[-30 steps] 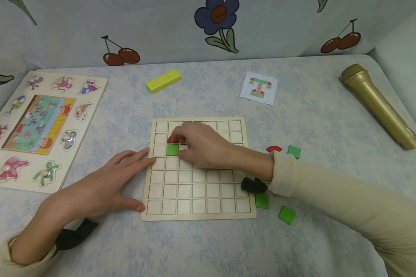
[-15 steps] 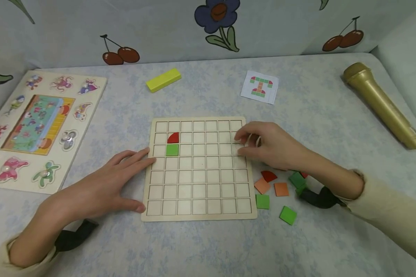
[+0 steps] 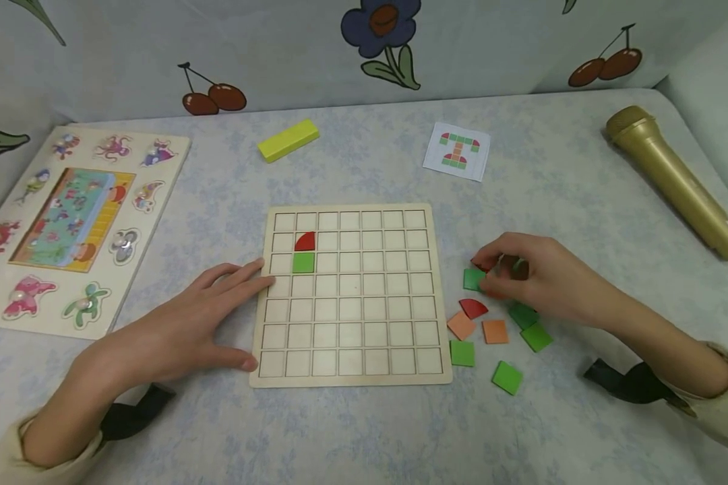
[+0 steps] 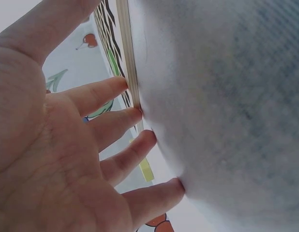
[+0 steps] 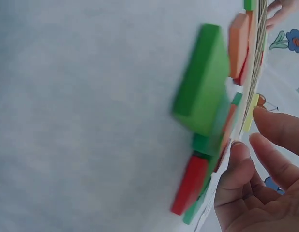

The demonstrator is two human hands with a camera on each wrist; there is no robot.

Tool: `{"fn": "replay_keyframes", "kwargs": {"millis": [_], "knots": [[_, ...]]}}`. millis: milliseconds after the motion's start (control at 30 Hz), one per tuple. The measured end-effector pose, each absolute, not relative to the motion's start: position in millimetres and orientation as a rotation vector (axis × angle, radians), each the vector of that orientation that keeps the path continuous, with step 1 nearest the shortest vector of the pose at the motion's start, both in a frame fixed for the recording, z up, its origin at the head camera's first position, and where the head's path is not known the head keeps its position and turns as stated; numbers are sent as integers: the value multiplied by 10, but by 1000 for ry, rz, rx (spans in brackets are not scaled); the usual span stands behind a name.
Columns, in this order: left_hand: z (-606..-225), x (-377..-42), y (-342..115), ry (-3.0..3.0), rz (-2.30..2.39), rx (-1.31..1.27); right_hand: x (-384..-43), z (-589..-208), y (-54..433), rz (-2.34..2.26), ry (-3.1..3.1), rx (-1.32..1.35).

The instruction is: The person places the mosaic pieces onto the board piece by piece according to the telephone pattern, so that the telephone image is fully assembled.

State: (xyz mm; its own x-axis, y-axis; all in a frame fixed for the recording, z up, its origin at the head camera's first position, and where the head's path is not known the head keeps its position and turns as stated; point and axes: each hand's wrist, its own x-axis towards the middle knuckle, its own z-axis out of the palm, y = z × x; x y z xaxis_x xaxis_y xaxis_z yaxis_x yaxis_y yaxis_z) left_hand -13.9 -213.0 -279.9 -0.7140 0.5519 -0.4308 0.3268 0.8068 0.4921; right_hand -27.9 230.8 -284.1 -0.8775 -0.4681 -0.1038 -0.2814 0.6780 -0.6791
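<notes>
A pale wooden grid board lies in front of me; a red quarter-circle tile sits in one cell directly above a green square tile. My left hand rests with spread fingers and thumb against the board's left edge. To the right of the board, my right hand reaches over loose tiles, thumb and index apart near a loose green square. It partly hides red and orange pieces below. Another red quarter-circle, an orange square and several green squares lie nearby.
At the back are a yellow block and a white pattern card with a coloured tile figure. A gold microphone lies at the right. A peg puzzle board with sea-creature pieces lies at the left.
My right hand has let go of the red quarter-circle tile in the board cell and moved right, off the board, to the loose tiles. My left hand has stayed at the board's edge.
</notes>
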Motion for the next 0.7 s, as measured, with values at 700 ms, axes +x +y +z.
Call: {"fn": "replay_keyframes", "kwargs": {"millis": [700], "knots": [[-2788,-132,-2124,2416,523,649,-243,-2898,2268,-776,2664,-574]]}}
